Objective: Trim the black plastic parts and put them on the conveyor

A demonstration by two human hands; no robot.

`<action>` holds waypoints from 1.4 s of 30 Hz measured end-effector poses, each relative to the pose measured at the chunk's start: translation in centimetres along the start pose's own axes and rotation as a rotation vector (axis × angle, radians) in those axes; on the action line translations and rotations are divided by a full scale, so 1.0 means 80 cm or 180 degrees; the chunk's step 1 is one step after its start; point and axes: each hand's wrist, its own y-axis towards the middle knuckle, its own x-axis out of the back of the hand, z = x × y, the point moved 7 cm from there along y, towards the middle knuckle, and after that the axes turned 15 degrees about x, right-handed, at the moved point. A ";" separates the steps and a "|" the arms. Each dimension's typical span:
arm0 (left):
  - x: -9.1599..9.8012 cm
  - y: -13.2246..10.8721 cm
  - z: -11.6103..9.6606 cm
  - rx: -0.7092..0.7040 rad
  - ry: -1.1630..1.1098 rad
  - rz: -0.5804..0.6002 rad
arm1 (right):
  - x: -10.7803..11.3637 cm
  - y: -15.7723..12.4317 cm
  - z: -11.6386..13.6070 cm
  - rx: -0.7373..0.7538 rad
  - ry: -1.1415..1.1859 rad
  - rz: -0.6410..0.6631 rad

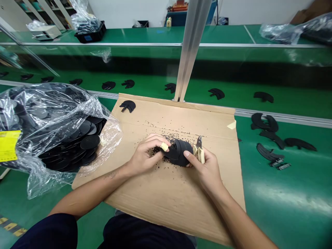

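My left hand (146,154), a pale yellow wrap around one fingertip, is closed on the left edge of a black curved plastic part (178,152). On the part's right side my right hand (209,167) grips it with the thumb on top. A pair of side cutters (199,148) with cream handles is also held in that hand, its metal jaws pointing away from me. Whether the black part is one piece or several overlapped, I cannot tell. Small black plastic bits (178,134) lie scattered around it on a cardboard sheet (160,197).
To the left, a clear plastic bag (59,103) spills black discs (89,141). One black part (128,105) lies at the cardboard's far left; several more black pieces (271,135) rest on the green table at right. A metal post (190,52) rises behind the cardboard, by a green belt with spaced parts.
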 end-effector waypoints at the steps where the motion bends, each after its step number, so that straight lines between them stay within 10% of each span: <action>1: 0.002 -0.001 0.000 -0.0016 0.0105 -0.0084 | 0.000 0.000 0.000 -0.0004 0.0005 0.0014; 11: 0.019 -0.005 0.017 0.0306 -0.0210 -0.0699 | 0.002 -0.001 -0.006 0.0119 -0.0252 0.0126; 20: -0.002 -0.018 -0.019 -0.1124 0.0867 -0.0508 | -0.002 0.000 -0.003 0.0151 -0.0047 0.0154; 26: -0.013 -0.022 -0.021 -0.1269 0.0910 -0.0119 | -0.003 0.001 0.003 0.0235 -0.0030 0.0156; 42: -0.007 -0.009 0.027 0.0629 0.0143 -0.0046 | -0.010 -0.002 0.006 0.0398 -0.0358 0.0384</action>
